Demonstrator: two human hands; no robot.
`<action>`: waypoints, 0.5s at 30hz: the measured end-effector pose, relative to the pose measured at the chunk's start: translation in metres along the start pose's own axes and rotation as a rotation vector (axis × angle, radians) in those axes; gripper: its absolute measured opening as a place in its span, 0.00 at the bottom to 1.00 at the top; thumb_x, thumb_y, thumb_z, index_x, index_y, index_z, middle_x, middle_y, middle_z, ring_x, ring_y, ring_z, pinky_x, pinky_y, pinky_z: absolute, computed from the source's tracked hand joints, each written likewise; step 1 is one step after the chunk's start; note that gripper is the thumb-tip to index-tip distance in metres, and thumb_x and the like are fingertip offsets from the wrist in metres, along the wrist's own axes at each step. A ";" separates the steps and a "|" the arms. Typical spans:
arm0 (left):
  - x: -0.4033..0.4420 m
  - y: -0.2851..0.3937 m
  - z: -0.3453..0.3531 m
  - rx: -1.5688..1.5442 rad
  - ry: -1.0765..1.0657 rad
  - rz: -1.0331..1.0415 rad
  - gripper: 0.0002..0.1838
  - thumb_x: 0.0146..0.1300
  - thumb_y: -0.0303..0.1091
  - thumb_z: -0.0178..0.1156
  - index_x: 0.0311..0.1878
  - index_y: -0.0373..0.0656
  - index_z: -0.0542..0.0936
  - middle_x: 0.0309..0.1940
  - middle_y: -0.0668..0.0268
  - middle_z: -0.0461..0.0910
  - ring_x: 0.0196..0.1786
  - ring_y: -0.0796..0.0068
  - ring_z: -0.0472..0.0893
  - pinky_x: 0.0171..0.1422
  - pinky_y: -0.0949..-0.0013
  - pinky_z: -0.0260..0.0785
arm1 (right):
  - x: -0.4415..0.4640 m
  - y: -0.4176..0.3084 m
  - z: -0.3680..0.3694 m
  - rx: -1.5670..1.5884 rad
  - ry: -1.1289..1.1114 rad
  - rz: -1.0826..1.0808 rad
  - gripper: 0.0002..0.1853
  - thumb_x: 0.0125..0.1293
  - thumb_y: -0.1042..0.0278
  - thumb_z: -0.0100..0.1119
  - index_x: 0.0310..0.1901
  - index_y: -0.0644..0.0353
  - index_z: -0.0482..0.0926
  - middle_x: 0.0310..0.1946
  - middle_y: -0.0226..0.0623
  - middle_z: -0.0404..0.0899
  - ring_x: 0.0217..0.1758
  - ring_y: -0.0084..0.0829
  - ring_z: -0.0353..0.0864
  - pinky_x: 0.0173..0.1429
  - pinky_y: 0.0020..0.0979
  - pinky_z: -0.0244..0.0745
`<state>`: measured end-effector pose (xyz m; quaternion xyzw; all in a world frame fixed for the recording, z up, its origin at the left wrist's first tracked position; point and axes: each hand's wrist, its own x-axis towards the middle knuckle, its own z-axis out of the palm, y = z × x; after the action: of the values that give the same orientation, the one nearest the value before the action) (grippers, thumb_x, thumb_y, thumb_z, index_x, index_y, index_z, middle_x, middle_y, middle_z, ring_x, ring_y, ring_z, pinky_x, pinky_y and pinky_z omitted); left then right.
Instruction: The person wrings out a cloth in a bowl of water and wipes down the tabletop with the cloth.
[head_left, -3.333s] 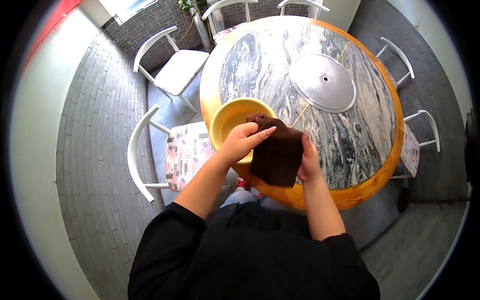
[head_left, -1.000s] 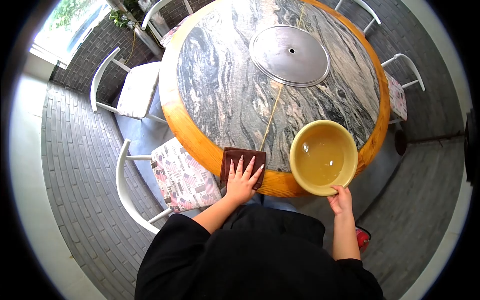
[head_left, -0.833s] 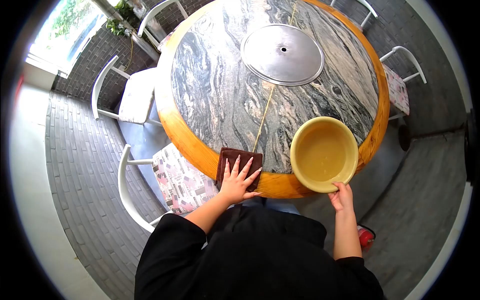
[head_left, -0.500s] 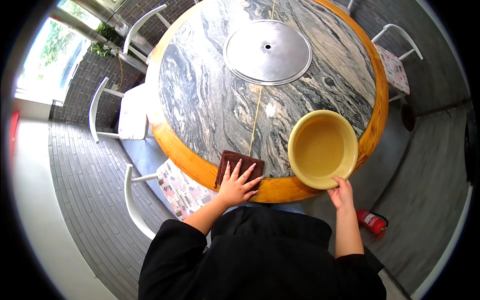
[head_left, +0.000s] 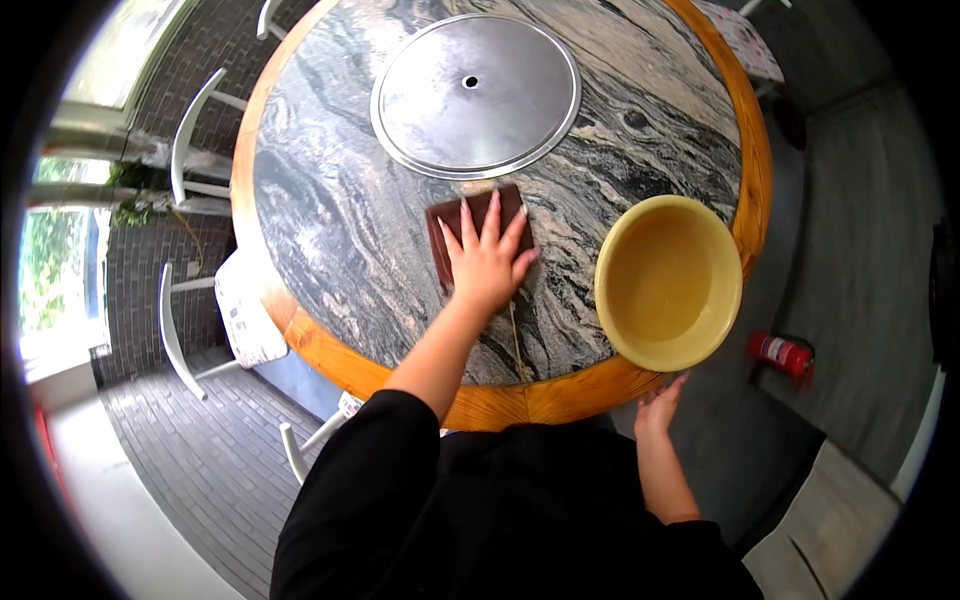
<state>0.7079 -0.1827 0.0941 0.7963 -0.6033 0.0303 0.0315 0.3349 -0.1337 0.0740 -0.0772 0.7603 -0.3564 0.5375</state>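
My left hand (head_left: 487, 265) lies flat with fingers spread on a folded dark brown cloth (head_left: 443, 262), pressing it to the marble tabletop (head_left: 330, 220). The cloth is just below the round metal lid (head_left: 420, 110) set in the table's middle. On the right, a yellow basin (head_left: 612, 300) with yellowish-looking water or bottom stands close to the wooden rim. Below it, my right hand (head_left: 657, 408) is at the table's edge, fingers loosely extended and apart from the basin wall. Nothing shows in that hand.
A wooden rim (head_left: 340, 365) borders the round table. White chairs with patterned seats (head_left: 248, 315) stand along the left, and another seat (head_left: 742, 42) is at the upper right. A red fire extinguisher (head_left: 782, 354) is on the floor at the right.
My left hand has slid the cloth from the near rim forward toward the metal lid. My right hand has let go of the basin's rim and dropped to the table edge. The view has shifted.
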 end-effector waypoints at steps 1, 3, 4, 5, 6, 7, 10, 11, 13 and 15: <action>0.020 -0.009 0.005 -0.011 0.028 0.001 0.35 0.68 0.69 0.46 0.75 0.68 0.66 0.81 0.64 0.50 0.79 0.36 0.52 0.74 0.22 0.39 | -0.006 0.010 0.006 0.083 -0.096 -0.033 0.41 0.74 0.30 0.40 0.80 0.40 0.44 0.78 0.38 0.51 0.81 0.42 0.50 0.78 0.46 0.50; 0.049 -0.014 0.012 -0.018 0.046 -0.036 0.34 0.69 0.68 0.46 0.75 0.68 0.67 0.82 0.67 0.50 0.79 0.37 0.51 0.74 0.21 0.38 | -0.005 0.029 0.010 0.190 -0.277 -0.062 0.42 0.74 0.27 0.33 0.81 0.40 0.43 0.81 0.30 0.46 0.82 0.37 0.47 0.81 0.45 0.47; 0.057 -0.012 0.018 -0.019 0.050 -0.068 0.33 0.70 0.67 0.46 0.75 0.68 0.67 0.82 0.67 0.50 0.80 0.38 0.50 0.73 0.20 0.37 | -0.018 0.026 0.020 0.200 -0.258 -0.058 0.42 0.74 0.27 0.33 0.81 0.40 0.43 0.81 0.30 0.46 0.82 0.37 0.47 0.81 0.45 0.47; 0.061 -0.007 0.023 0.014 0.062 -0.111 0.32 0.71 0.65 0.45 0.75 0.68 0.67 0.82 0.68 0.49 0.80 0.38 0.50 0.72 0.19 0.36 | -0.044 0.013 0.042 0.192 -0.215 -0.008 0.42 0.73 0.26 0.34 0.81 0.39 0.44 0.81 0.28 0.46 0.82 0.36 0.47 0.81 0.45 0.46; 0.062 -0.002 0.027 -0.015 0.076 -0.152 0.31 0.72 0.62 0.45 0.75 0.67 0.67 0.82 0.68 0.50 0.80 0.38 0.51 0.71 0.17 0.35 | -0.060 0.009 0.051 0.177 -0.173 0.045 0.42 0.73 0.25 0.34 0.81 0.38 0.44 0.81 0.26 0.46 0.82 0.35 0.47 0.81 0.46 0.44; 0.061 0.005 0.030 -0.015 0.091 -0.178 0.30 0.73 0.61 0.45 0.75 0.66 0.68 0.82 0.68 0.50 0.80 0.38 0.51 0.71 0.17 0.35 | -0.051 0.019 0.042 0.168 -0.159 0.054 0.42 0.73 0.25 0.34 0.81 0.38 0.44 0.81 0.26 0.46 0.82 0.35 0.47 0.81 0.46 0.44; 0.056 0.018 0.032 -0.017 0.106 -0.196 0.29 0.74 0.58 0.45 0.75 0.63 0.67 0.82 0.71 0.51 0.79 0.39 0.52 0.71 0.18 0.36 | -0.030 0.035 0.027 0.145 -0.257 0.051 0.43 0.71 0.23 0.33 0.81 0.37 0.44 0.81 0.24 0.45 0.82 0.35 0.46 0.81 0.46 0.44; 0.052 0.023 0.030 -0.038 0.096 -0.162 0.29 0.74 0.57 0.45 0.75 0.63 0.67 0.81 0.72 0.51 0.79 0.40 0.53 0.72 0.18 0.36 | -0.030 0.036 0.026 0.112 -0.262 0.029 0.45 0.70 0.22 0.33 0.81 0.38 0.44 0.81 0.25 0.45 0.82 0.36 0.46 0.81 0.46 0.44; 0.038 0.038 0.016 -0.065 0.049 -0.091 0.28 0.74 0.57 0.45 0.75 0.63 0.67 0.81 0.73 0.53 0.79 0.43 0.54 0.72 0.19 0.37 | -0.029 0.033 0.024 0.080 -0.275 0.002 0.46 0.69 0.21 0.32 0.81 0.40 0.45 0.81 0.25 0.45 0.82 0.36 0.47 0.81 0.46 0.44; 0.011 0.055 0.007 -0.145 0.047 0.015 0.27 0.74 0.55 0.48 0.73 0.63 0.69 0.79 0.73 0.56 0.78 0.43 0.57 0.72 0.19 0.39 | -0.022 0.038 0.020 0.040 -0.287 -0.027 0.47 0.69 0.20 0.32 0.80 0.41 0.46 0.81 0.25 0.46 0.83 0.36 0.47 0.81 0.47 0.45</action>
<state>0.6581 -0.2085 0.0890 0.7864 -0.6090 0.0056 0.1031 0.3718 -0.1037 0.0634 -0.1266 0.6673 -0.3640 0.6374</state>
